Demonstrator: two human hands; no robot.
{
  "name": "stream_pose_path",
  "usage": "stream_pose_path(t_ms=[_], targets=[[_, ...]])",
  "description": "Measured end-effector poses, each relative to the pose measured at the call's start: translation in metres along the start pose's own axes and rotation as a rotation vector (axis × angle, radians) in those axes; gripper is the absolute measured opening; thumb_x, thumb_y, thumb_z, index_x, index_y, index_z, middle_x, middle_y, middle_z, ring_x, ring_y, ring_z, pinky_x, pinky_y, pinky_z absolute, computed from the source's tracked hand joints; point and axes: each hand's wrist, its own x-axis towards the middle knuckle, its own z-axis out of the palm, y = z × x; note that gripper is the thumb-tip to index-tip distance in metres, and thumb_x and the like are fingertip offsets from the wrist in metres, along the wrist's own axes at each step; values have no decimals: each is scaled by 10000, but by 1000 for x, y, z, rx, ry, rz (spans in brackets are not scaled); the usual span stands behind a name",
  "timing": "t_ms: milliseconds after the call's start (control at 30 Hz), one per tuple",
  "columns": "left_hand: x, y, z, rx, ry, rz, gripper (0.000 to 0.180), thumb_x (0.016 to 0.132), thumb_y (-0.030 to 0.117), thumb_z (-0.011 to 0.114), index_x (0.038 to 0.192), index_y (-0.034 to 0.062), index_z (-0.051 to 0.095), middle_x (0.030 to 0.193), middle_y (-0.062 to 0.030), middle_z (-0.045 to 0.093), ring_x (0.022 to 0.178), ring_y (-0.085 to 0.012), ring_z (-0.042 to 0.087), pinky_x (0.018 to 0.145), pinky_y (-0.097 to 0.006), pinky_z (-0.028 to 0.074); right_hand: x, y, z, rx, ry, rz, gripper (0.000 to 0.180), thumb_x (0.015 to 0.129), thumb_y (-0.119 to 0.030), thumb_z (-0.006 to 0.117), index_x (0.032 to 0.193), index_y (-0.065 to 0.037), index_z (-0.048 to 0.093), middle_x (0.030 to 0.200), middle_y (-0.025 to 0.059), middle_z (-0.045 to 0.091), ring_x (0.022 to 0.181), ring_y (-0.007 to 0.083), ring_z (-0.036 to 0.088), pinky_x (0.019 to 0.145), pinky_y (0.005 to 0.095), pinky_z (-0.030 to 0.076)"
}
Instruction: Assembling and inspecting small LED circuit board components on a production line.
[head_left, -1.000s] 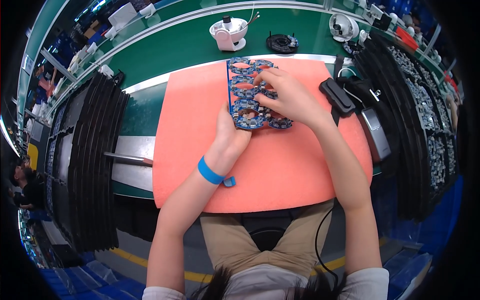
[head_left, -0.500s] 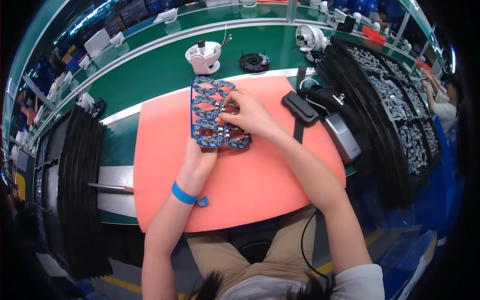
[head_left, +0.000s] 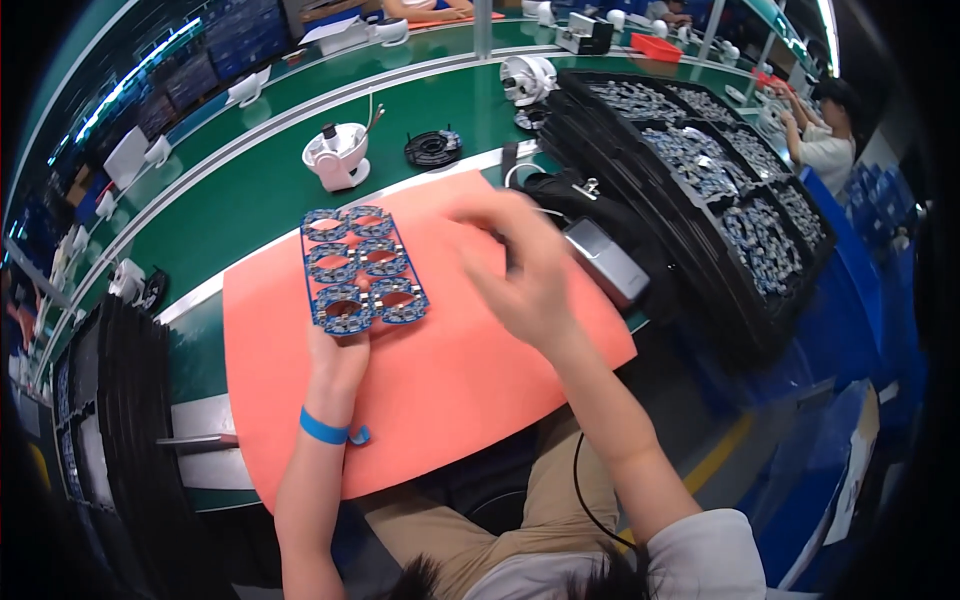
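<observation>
A blue panel of several joined ring-shaped circuit boards (head_left: 380, 244) lies tilted over the salmon-coloured mat. My left hand (head_left: 340, 360) supports it from beneath, its fingers mostly hidden by the panel, and a blue band circles that wrist. To the right of the panel and apart from it, my right hand (head_left: 520, 265) is smeared by motion. Its thumb and fingers are spread, with nothing visible held between them. The salmon mat (head_left: 450, 400) spans the work area under both hands.
Stacked black trays (head_left: 690, 180) of circuit boards stand at the right, with more black trays (head_left: 130, 400) at the left. Beyond the mat are a white camera housing (head_left: 338, 155) and a black round part (head_left: 433, 149). A grey power bank (head_left: 607, 260) lies near the right trays.
My right hand has left the panel and moved right, its fingers spreading. My left hand still supports the panel. The whole view has shifted, so the bench appears further left.
</observation>
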Motion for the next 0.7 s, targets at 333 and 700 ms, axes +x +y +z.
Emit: stream_pose_path(t_ms=[333,700], targets=[[-2,6,-5,25,107,6,271,937,135,373,1149,33,507,1115,-105,591,1006,-215,583,857,-349,493,-99,-53,-199,-1426,110,209,339,802,-156,642,1114,-54,561,1030,83,567,1010,264,504,969,399,308],[0,2,-4,46,140,42,257,912,123,385,1094,23,536,1014,-113,624,925,-232,612,778,-372,519,-133,-62,-255,-1244,143,351,237,844,-131,595,1071,-68,560,1113,108,551,1124,285,468,1012,384,300]])
